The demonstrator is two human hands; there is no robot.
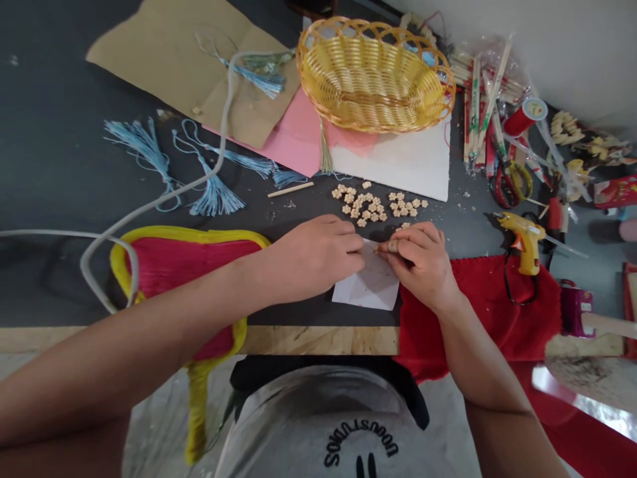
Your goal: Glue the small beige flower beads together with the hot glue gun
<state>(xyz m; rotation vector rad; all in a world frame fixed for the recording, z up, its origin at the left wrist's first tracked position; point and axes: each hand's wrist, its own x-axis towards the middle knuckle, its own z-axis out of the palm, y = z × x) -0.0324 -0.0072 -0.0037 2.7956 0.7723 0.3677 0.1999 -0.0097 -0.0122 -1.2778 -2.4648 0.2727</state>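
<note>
My left hand [326, 255] is closed, fingers curled over the left side of a small sheet of white paper [368, 289]; what it holds, if anything, is hidden. Opposite it, my right hand [421, 262] pinches a tiny brownish piece between thumb and forefinger above the paper, too small to name. Just beyond both hands lies a loose pile of small pale wooden flower-shaped pieces [365, 207]. A short wooden stick [291, 190] rests to the left of that pile.
A wicker basket [375, 76] stands at the back. Blue tassels [216, 192] and a yellow-edged pink fan-shaped piece [199, 249], crossed by a grey cable [164, 199], lie left. Right are red cloth [488, 305], a yellow glue gun [525, 236] and scissors [507, 182].
</note>
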